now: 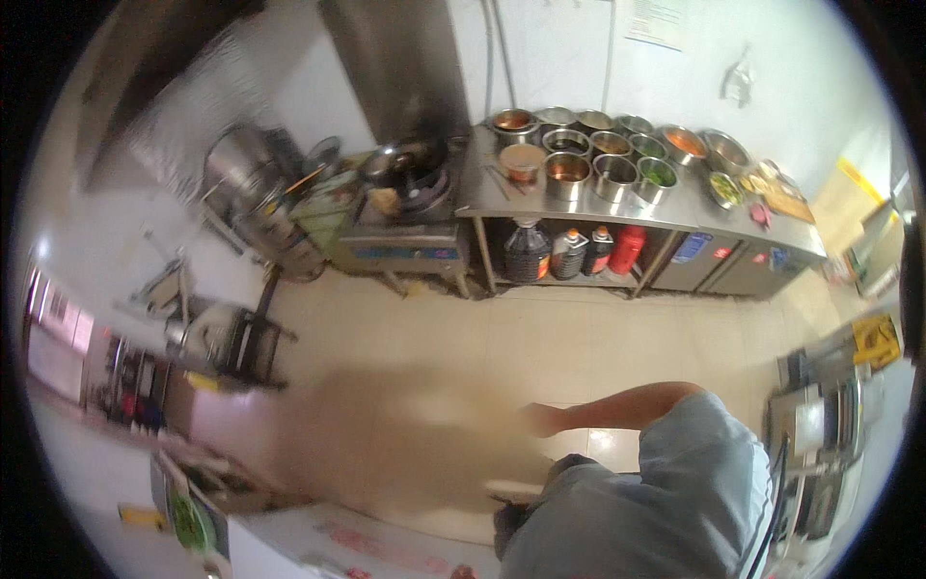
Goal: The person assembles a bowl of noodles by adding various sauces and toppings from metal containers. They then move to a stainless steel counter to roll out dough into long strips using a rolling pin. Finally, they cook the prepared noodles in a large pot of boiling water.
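My right arm, bare below a light blue short sleeve, reaches to the left over the tiled floor. My right hand is blurred, so its fingers and anything in them cannot be made out. Below it, a pale shoe shows on the floor. At the bottom edge a small rounded patch may be part of my left hand; too little of it shows to be sure. Beside that patch lies a pale worktop with red smears. Farther left, a bowl holds leafy greens.
Across the floor stands a steel table with several metal pots, large bottles below, and a cutting board. A wok sits on a stove. At left are a steel drum and a wheeled machine; appliances line the right.
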A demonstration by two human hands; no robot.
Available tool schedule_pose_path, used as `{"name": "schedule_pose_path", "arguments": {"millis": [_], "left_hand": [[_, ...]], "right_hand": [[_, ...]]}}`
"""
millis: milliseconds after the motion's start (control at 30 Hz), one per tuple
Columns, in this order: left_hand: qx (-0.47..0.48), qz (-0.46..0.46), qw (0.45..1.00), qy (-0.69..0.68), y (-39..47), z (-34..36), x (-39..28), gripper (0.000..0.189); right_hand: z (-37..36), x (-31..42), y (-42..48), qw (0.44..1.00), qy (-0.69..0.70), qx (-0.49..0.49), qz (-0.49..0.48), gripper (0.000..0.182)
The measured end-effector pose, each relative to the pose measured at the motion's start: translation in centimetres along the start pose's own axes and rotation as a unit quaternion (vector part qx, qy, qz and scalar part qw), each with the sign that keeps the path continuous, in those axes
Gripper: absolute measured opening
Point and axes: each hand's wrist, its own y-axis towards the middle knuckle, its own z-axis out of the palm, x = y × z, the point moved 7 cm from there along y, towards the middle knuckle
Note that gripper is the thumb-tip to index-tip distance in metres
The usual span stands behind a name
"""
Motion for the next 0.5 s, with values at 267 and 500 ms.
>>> {"name": "schedule_pose_path", "arguments": {"millis": [267, 500], "left_hand": [[0.008, -0.234, 0.970, -0.064, 25.1, -6.9, 12.3, 0.030], [0.074, -0.040, 0.979, 0.187, 67.9, -18.3, 4.6, 0.023]], "right_hand": [[-15.7, -7.2, 16.8, 0.951, 0.147, -0.150, 0.228, 0.028], [-26.7, -9.9, 36.7, 0.830, 0.400, -0.269, 0.280, 0.022]]}}
